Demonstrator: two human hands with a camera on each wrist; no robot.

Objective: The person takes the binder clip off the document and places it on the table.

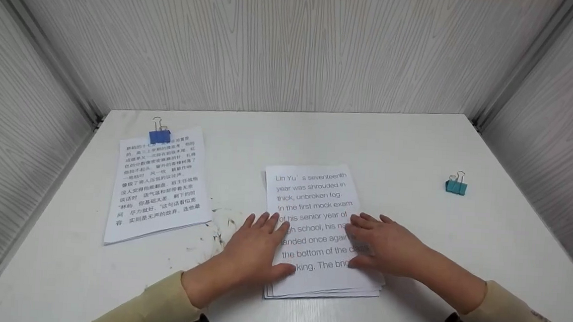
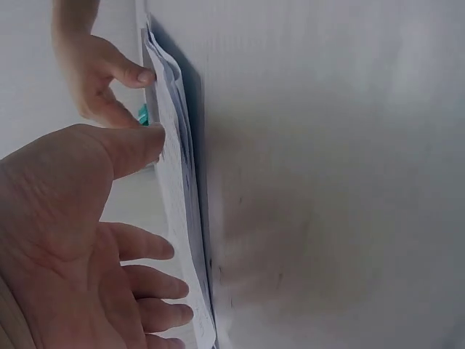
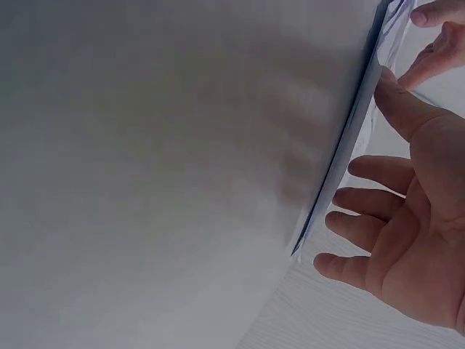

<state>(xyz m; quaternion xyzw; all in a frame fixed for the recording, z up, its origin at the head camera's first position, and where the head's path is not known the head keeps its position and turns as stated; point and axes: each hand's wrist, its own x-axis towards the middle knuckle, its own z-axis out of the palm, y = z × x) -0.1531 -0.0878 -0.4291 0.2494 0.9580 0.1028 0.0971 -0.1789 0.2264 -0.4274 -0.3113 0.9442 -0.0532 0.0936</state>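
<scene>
A stack of paper sheets (image 1: 309, 279) printed with large English text lies on the table in front of me, its lower edges slightly out of line. My left hand (image 1: 256, 251) rests at the left edge of this stack, fingers spread and thumb over the lower text. Along the opposite edge lies my right hand (image 1: 393, 247), its fingertips on the printed page. In the left wrist view, the left thumb and fingertips are at the side of the paper stack (image 2: 178, 156). The right wrist view shows the right hand's extended fingers (image 3: 374, 174) along the stack's edge.
At the left, a second paper stack (image 1: 160, 193) with Chinese text carries a blue binder clip (image 1: 159, 136) on its top edge. A teal binder clip (image 1: 456, 187) stands alone to the right. Dark smudges (image 1: 220, 231) mark the white table (image 1: 417, 144), and grey wood-grain panels (image 1: 293, 47) surround it.
</scene>
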